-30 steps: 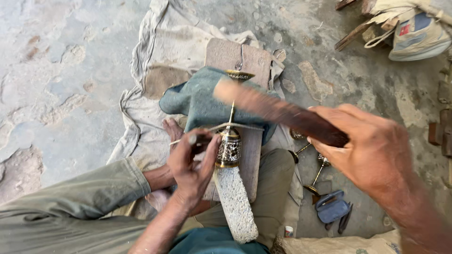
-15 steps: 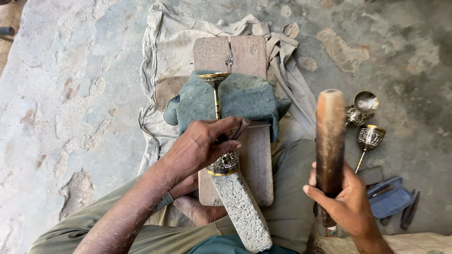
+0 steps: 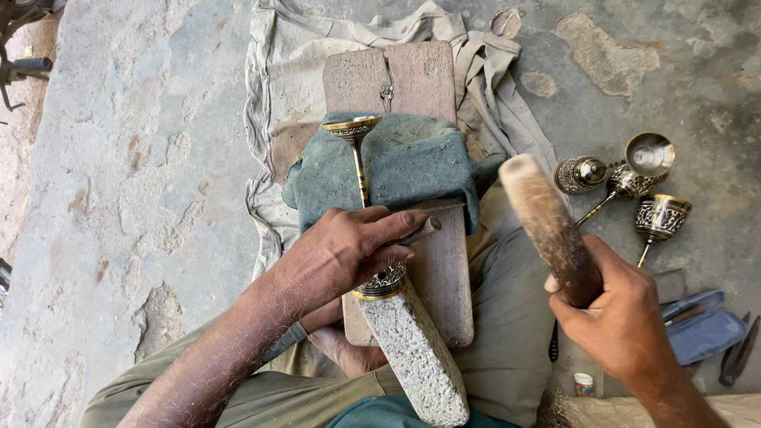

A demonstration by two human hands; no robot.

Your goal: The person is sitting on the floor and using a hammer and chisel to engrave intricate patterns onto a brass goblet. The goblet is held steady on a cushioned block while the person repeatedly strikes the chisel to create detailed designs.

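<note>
- Left hand: fingers clamped on a thin punch, tip over the goblet on the green pad.
- Goblet long axis: runs away from the body along the board.
- Right hand: fingers wrapped around the mallet, raised to the punch's right.

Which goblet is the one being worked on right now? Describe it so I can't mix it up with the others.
Start at the wooden board lying on the pale cloth, with a blue-green pad across it. The goblet lies along that pad, thin stem towards the left hand, which presses on it. Unlike the spare goblets on the floor beside the right hand and its wooden mallet, it lies alone on the pad.
</note>
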